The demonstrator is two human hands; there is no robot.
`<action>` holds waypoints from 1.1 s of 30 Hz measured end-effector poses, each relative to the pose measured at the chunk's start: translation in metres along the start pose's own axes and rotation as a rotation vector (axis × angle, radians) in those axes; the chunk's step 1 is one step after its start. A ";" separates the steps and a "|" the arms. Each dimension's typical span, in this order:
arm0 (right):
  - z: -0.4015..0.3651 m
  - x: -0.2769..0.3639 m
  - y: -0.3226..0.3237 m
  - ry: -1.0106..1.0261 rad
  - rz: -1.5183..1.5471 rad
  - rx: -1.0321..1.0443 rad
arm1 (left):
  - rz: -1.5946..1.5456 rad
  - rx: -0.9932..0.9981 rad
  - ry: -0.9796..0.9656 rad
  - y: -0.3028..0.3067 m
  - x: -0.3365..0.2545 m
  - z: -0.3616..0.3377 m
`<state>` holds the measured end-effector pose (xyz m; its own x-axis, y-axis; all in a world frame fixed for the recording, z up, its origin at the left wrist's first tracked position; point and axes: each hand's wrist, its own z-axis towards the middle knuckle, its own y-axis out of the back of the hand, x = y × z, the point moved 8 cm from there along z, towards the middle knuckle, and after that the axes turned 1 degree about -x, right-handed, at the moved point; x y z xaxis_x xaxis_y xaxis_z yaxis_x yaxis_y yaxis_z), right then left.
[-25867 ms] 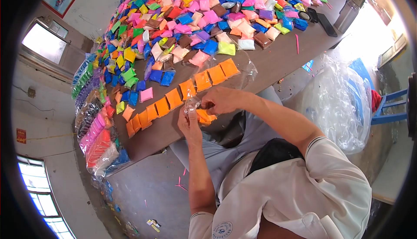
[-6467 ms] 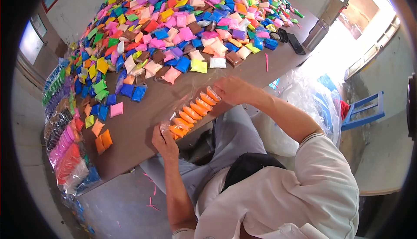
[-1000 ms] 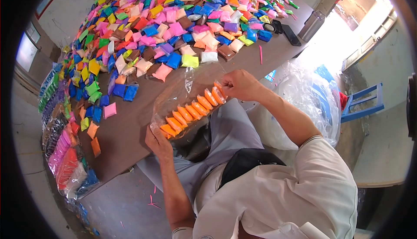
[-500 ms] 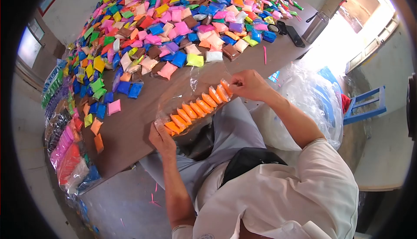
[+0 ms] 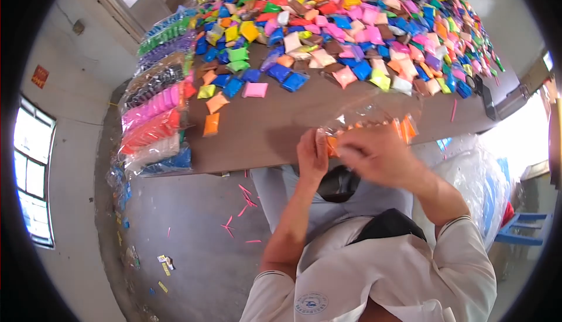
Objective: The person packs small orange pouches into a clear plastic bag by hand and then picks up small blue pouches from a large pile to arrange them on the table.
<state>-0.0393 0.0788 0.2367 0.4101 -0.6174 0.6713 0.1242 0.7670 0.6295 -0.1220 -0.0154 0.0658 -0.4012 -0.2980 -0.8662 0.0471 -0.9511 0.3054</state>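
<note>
A clear plastic bag (image 5: 363, 111) with a row of orange packets (image 5: 405, 128) in it lies at the table's front edge. My left hand (image 5: 313, 153) pinches the bag's left end. Over the front of the bag is my right hand (image 5: 377, 151), blurred by motion, its fingers curled near my left hand and hiding most of the packets. Whether it grips anything does not show.
Small coloured packets (image 5: 351, 23) are heaped across the brown table (image 5: 263, 140). Filled bags in coloured rows (image 5: 153, 111) line its left end. A large clear sack (image 5: 468, 187) and a blue stool (image 5: 524, 228) stand at the right.
The view has swung left. My right hand has left the bag's right end and moved across towards my left hand, which still holds the left end.
</note>
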 end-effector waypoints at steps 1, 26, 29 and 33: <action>0.012 0.013 -0.025 0.101 -0.033 0.033 | 0.198 -0.143 0.049 -0.004 -0.007 -0.007; 0.159 -0.021 -0.325 0.175 -0.390 0.239 | -0.053 0.167 -0.041 0.007 -0.005 0.002; 0.121 -0.010 -0.308 0.280 -0.470 0.149 | -0.198 0.119 -0.078 -0.004 0.013 0.003; 0.089 -0.006 -0.306 0.303 -0.351 0.097 | -0.218 0.110 -0.124 -0.003 0.018 0.002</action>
<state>-0.1601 -0.1676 0.0744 0.6050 -0.7467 0.2764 0.2235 0.4925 0.8411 -0.1317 -0.0175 0.0499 -0.5000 -0.0689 -0.8633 -0.1496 -0.9750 0.1644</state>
